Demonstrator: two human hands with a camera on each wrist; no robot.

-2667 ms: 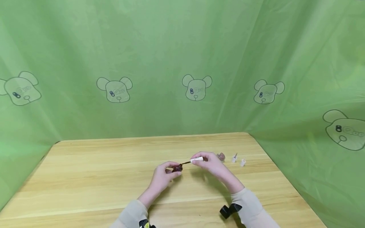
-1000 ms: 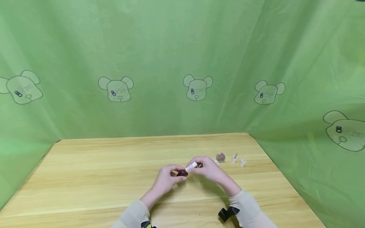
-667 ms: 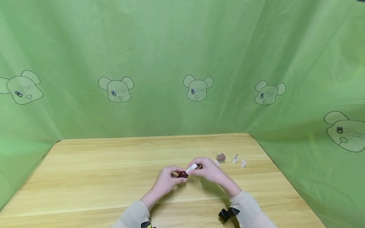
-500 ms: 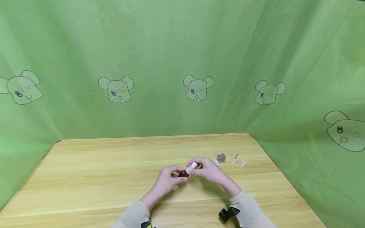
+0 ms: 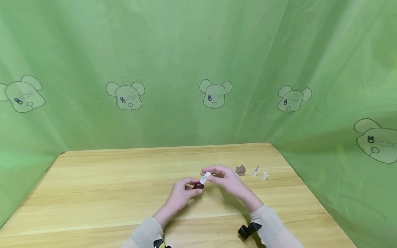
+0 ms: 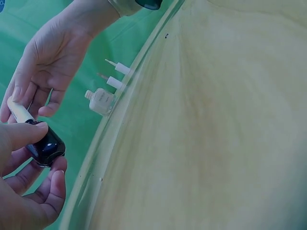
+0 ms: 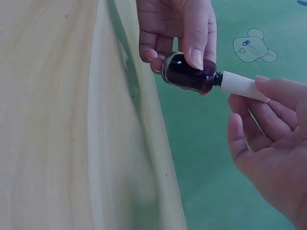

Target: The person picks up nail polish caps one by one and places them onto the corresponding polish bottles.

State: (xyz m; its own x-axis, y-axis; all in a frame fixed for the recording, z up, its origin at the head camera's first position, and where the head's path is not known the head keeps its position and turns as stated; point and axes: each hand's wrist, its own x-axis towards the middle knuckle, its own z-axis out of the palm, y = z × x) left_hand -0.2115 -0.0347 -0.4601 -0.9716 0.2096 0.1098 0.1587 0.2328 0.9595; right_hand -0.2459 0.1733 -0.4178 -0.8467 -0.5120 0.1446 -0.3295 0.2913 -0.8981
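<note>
My left hand (image 5: 180,194) holds a dark red nail polish bottle (image 7: 189,72) between thumb and fingers, a little above the table. The bottle is tilted, its neck towards my right hand (image 5: 226,179). On the neck sits a white cap (image 7: 242,86), and its brush is out of sight inside the bottle. A narrow band of the dark neck shows below the cap in the right wrist view. My right thumb and fingers pinch the cap near its outer end, with the other fingers loosely bent.
To the right on the wooden table (image 5: 124,186) stand a pinkish clear bottle (image 5: 240,170) and two white brush caps (image 5: 255,172), brushes pointing up. A clear bottle (image 6: 101,101) with an uncapped neck shows in the left wrist view. Green curtains (image 5: 173,113) surround the table.
Earlier the brush was outside the bottle's mouth; then the cap went onto the neck. Since half a second ago, both hands have risen slightly and my right fingers have shifted and spread along the cap.
</note>
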